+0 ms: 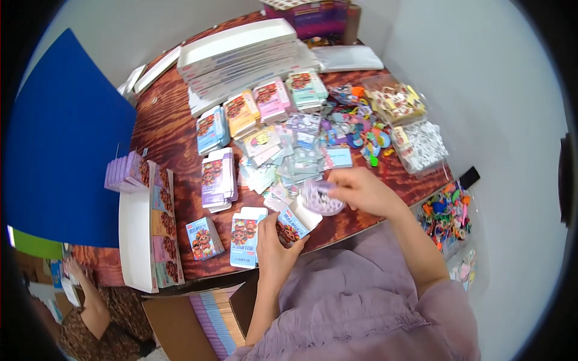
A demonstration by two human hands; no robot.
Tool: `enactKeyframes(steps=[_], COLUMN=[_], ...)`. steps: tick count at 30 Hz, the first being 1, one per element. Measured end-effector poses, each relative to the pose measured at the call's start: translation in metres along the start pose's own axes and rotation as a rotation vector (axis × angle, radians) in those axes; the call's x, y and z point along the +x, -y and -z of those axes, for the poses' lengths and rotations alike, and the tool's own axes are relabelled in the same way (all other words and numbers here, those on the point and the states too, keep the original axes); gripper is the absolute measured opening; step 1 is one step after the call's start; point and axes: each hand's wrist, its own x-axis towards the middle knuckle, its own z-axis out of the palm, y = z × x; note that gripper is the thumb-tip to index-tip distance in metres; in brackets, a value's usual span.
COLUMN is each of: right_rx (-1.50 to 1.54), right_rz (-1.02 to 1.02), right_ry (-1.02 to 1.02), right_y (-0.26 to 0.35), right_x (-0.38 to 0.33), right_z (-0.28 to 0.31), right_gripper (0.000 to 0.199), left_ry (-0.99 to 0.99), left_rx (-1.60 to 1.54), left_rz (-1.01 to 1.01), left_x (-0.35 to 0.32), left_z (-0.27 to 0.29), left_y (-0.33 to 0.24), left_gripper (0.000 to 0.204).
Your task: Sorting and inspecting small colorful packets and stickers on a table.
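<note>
Left hand [274, 240] grips an open small carton [295, 222]; right hand [361, 191] pinches a lilac packet [319, 195] (over wooden table [171, 135])

small open printed carton [294, 224] tilted at table edge, clear lilac packet [321, 197] beside it

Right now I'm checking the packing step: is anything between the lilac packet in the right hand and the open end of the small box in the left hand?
Nothing visible. The right hand holds the lilac packet just above the open flap of the small box in the left hand; the gap between them is clear.
</note>
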Motion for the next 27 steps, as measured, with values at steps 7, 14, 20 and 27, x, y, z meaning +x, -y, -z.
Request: enactKeyframes(steps=[7, 14, 20, 27], right_rx=[-0.869, -0.418, -0.170, -0.257], right_rz=[0.194, 0.173, 0.327, 0.564], right_ry=[-0.040, -0.327, -0.692, -0.746], right_y=[0.009, -0.009, -0.023, -0.052], right_x=[-0.049, -0.061, -0.069, -0.075], right_z=[-0.022, -0.028, -0.023, -0.017], right_gripper=[0.014, 0.016, 0.014, 0.024], left_ry=[0.070, 0.099, 0.071, -0.005], left_rx=[0.161, 0.019, -0.128, -0.065], left_rz=[-0.166, -0.225, -0.109, -0.106], left_x=[-0.015, -0.033, -0.034, -0.019], left_z=[-0.011, -0.028, -0.063, -0.088], left_y=[-0.020, -0.038, -0.058, -0.072], left_gripper=[0.075, 0.074, 0.073, 0.076])
